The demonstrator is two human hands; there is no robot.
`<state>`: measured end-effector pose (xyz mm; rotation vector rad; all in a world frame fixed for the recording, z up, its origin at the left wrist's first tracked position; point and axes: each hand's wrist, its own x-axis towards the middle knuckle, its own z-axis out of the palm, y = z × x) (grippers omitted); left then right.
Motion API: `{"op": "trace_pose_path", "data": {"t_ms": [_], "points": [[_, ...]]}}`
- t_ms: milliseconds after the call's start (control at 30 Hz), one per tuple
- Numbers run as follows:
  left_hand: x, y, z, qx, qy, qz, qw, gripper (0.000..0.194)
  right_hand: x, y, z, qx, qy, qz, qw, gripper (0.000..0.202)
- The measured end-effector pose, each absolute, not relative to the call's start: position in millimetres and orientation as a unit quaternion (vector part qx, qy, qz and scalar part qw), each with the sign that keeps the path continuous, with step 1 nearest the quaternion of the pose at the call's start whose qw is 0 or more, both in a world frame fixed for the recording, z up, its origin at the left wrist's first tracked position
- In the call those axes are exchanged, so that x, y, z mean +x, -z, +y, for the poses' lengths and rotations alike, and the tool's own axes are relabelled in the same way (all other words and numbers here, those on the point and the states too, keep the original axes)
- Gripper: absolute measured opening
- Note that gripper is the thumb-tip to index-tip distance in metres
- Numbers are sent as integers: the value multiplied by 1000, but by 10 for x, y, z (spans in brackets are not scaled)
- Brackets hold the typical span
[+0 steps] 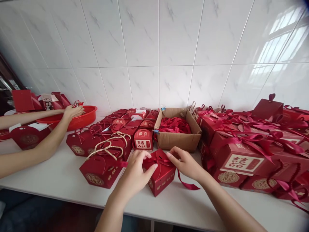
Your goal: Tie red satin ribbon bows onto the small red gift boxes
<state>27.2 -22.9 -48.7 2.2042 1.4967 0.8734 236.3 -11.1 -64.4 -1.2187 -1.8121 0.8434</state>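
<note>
Near the table's front edge stands a small red gift box [162, 180] with gold characters on its side. A dark red ribbon [187, 184] runs over its top, with one tail trailing on the table to the right. My left hand [140, 166] is at the box's left top edge, fingers closed on the ribbon, whose other end sticks out to the left. My right hand [184, 161] pinches the ribbon at the top right of the box. The fingertips partly hide where the ribbon crosses.
Left of me is a red box tied with cord [101, 170], with more boxes behind. A cardboard box [178, 141] holds ribbons. Ribboned boxes [238, 154] are stacked at right. Another person's hands [73, 111] reach into a red basin [89, 117].
</note>
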Motion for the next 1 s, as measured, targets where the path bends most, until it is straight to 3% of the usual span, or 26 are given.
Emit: {"op": "trace_pose_path", "data": {"t_ms": [133, 300, 467, 600, 767, 867, 1000], "points": [[256, 534, -176, 773, -305, 514, 211, 17, 2308, 820, -112, -470, -444, -648, 403, 39], [211, 612, -154, 730, -326, 548, 246, 36, 2277, 877, -125, -448, -521, -613, 391, 47], [170, 722, -151, 687, -332, 554, 333, 42, 2301, 939, -125, -441, -522, -611, 399, 48], [184, 743, -151, 701, -342, 521, 347, 39, 2343, 870, -146, -440, -469, -639, 423, 31], [207, 747, -170, 733, -352, 489, 316, 29, 2398, 544, -94, -413, -388, -780, 265, 74], [218, 759, -180, 729, -348, 484, 338, 28, 2398, 374, -23, -409, -332, -828, 189, 65], [240, 763, -196, 715, -344, 481, 373, 28, 2375, 290, 40, -418, -316, -837, 156, 49]]}}
